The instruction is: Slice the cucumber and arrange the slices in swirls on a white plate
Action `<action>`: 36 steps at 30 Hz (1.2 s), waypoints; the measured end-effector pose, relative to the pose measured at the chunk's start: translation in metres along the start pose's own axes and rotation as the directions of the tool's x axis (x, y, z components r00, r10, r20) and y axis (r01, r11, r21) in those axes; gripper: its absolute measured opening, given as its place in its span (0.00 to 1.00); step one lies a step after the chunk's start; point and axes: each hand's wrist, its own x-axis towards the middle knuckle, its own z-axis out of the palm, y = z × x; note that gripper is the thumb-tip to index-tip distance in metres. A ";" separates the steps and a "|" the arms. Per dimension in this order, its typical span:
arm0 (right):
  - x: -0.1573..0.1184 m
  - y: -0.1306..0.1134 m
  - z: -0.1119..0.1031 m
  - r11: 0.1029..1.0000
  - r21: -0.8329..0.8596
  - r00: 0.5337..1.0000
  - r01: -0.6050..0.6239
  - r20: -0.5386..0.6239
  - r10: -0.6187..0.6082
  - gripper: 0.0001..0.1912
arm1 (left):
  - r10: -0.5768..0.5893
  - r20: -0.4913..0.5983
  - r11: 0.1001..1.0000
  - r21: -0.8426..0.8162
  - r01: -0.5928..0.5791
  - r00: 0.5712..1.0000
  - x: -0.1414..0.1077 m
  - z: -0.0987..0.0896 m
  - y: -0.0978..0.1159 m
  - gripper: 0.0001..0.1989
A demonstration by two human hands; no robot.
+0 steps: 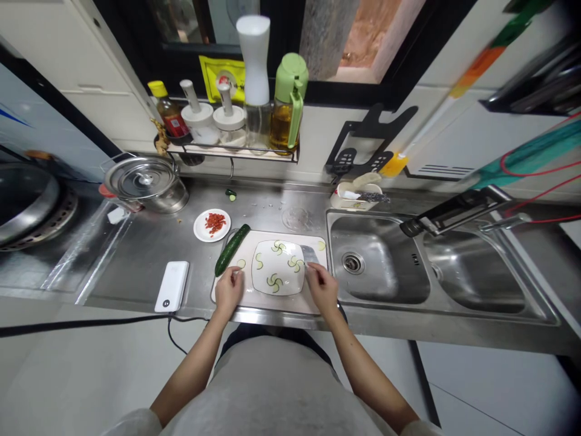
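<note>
The plate (282, 260) lies on the board (263, 301) between the hands, likely so both can reach its rim; spaced green-edged slices (275, 283) leave its middle open. The left hand (228, 292) has bent fingers near a loose slice (241, 264); the right (323, 289) curls by the opposite rim, near the knife (310, 254). Whether either grips anything, I cannot tell. The cucumber (232, 249) rests along the board's left edge. Beyond: steel counter (127, 272), sink (381, 266), bottle shelf (272, 155).
</note>
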 end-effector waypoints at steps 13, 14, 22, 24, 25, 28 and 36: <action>-0.024 0.026 -0.051 0.996 -0.042 0.969 -0.085 -0.236 0.073 0.19 | -0.106 0.043 0.945 0.316 0.087 0.993 0.003 0.005 0.009 0.24; -0.026 0.027 -0.050 0.996 -0.053 0.974 -0.077 -0.219 0.064 0.19 | -0.110 0.045 0.940 0.330 0.089 0.993 0.005 0.006 0.010 0.25; -0.034 0.030 -0.044 0.997 -0.070 0.991 -0.034 -0.128 0.025 0.17 | -0.116 0.065 0.912 0.402 0.081 0.991 0.012 0.011 0.014 0.23; -0.036 0.030 -0.043 0.997 -0.069 0.993 -0.031 -0.116 0.023 0.17 | -0.111 0.067 0.919 0.387 0.077 0.992 0.013 0.011 0.015 0.21; -0.036 0.029 -0.043 0.997 -0.066 0.994 -0.029 -0.112 0.022 0.17 | -0.105 0.062 0.923 0.379 0.074 0.993 0.013 0.011 0.015 0.20; -0.036 0.029 -0.042 0.998 -0.057 0.995 -0.023 -0.093 0.018 0.17 | -0.086 0.049 0.930 0.363 0.063 0.995 0.014 0.010 0.018 0.17; -0.038 0.021 -0.034 1.000 -0.025 1.000 -0.017 0.003 0.017 0.17 | -0.061 0.064 0.923 0.383 0.032 0.996 0.018 0.010 0.020 0.12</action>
